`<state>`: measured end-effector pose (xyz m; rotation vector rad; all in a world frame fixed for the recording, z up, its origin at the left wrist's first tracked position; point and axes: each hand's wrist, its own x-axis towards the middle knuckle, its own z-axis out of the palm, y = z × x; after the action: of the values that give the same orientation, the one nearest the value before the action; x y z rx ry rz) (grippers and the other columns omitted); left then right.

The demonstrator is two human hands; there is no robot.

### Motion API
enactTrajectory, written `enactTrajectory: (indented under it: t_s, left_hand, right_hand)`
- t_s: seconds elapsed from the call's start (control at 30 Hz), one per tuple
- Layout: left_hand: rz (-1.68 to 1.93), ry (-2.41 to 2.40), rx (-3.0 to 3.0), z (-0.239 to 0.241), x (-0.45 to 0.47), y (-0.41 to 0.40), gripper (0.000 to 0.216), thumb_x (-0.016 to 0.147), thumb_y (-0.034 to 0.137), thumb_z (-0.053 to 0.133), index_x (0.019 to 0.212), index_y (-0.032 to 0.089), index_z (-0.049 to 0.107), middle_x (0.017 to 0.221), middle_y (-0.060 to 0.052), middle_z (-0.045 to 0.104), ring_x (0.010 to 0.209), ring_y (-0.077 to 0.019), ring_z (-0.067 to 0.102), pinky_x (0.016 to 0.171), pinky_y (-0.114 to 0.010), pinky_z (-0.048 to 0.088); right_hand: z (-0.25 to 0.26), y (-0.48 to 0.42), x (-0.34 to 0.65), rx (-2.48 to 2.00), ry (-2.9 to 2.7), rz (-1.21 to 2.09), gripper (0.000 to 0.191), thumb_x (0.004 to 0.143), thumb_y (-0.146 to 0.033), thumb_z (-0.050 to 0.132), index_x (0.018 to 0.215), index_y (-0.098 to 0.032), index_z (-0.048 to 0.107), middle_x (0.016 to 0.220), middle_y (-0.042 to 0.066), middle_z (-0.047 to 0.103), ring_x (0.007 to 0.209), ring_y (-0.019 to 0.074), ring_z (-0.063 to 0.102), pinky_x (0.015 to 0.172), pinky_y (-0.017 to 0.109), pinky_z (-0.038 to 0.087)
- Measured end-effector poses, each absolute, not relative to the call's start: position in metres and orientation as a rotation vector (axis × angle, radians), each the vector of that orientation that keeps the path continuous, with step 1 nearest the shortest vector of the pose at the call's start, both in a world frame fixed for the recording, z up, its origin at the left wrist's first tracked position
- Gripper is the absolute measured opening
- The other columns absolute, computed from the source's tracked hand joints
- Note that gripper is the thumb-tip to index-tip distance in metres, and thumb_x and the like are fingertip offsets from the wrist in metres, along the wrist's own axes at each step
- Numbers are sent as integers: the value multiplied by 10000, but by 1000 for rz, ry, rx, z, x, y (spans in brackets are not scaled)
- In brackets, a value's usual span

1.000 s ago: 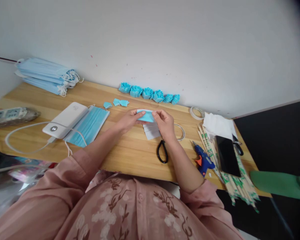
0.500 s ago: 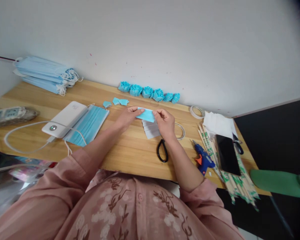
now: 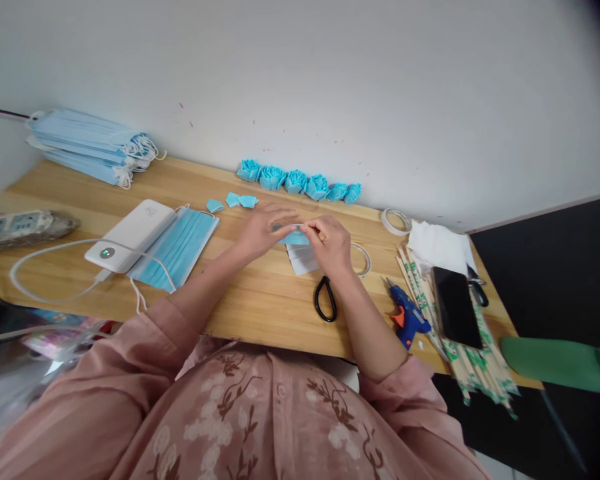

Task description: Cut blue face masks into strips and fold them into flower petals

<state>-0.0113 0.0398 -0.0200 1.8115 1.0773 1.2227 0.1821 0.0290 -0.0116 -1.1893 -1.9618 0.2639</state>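
A small blue piece of mask fabric [image 3: 294, 237] is held between my two hands above the middle of the table. My left hand [image 3: 261, 232] has its thumb against the left end, the fingers stretched out behind it. At the other end my right hand [image 3: 331, 245] pinches the upper edge, thumb and index finger pressed together. Beneath lie pale cut strips [image 3: 303, 261], partly covered. Near my right wrist sits the black handle of scissors [image 3: 325, 300]; their blades are hidden. A roll of tape [image 3: 364, 260] lies just right of that hand.
Blue fabric flowers [image 3: 296, 181] line the wall, with cut scraps [image 3: 241, 200] nearby. To the left are a power bank [image 3: 133, 233], a mask [image 3: 180, 250] and a mask stack [image 3: 90, 147]. A glue gun [image 3: 406, 313], wrapped sticks [image 3: 473, 370] and a phone [image 3: 456, 307] lie right.
The blue piece was held flat and facing me; now its upper edge looks bent or folded. My left fingers have spread outward, and my right fingers have moved inward along the top.
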Motion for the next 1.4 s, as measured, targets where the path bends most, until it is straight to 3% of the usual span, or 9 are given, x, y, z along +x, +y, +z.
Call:
enactTrajectory:
  t_s: [0.17,0.33,0.6,0.97,1.17,1.3,1.4]
  left_hand:
    - [1118,1086,1967,-23,-9,42,139,858,345,701,814,240,781,925,-88,763,959,-263,662,1003,-453,430]
    - [1184,1140,1739,-15,-12,36,218,874,388,655,800,212,760,866,-63,745,853,-221,647,831,-361,478]
    - [1210,1156,1642,-9,-14,34,242,828,395,655,704,195,712,796,-38,711,775,-191,607,722,-314,432]
    - [1190,1131,1659,-16,-12,37,254,825,428,674,715,205,729,769,-38,712,762,-196,612,733,-323,437]
    - [1167,1095,1659,-14,-9,33,204,821,403,684,769,222,765,791,-33,723,790,-199,629,766,-326,454]
    - [1167,1084,1708,-12,-9,33,201,842,356,659,733,210,745,797,-39,713,776,-192,617,753,-329,445]
    - [1178,1154,1703,-10,-12,35,231,841,352,655,665,208,697,732,-25,674,739,-189,580,719,-329,411]
  right_hand:
    - [-12,28,181,-1161,-2050,255,291,975,-433,575,798,-256,723,810,47,728,814,227,633,811,376,453]
    - [2,23,185,-1099,-1827,427,368,1016,-517,457,989,-261,720,1011,56,757,1001,231,677,925,387,493]
    - [7,26,192,-1018,-1832,391,581,1038,-590,314,793,-254,720,985,66,758,1074,235,670,1023,429,457]
    - [1,27,191,-1070,-1900,420,628,1021,-638,304,829,-244,753,1109,96,766,1110,250,668,1022,457,467]
    - [-5,28,188,-1066,-1959,593,657,977,-720,317,885,-250,767,1178,87,759,1161,261,659,1033,460,471]
    - [-8,28,187,-1103,-2100,663,709,955,-761,293,741,-228,709,944,86,754,953,241,676,847,385,497]
    - [-7,28,188,-1160,-2165,606,686,984,-714,283,650,-214,613,735,55,666,735,191,606,686,327,422]
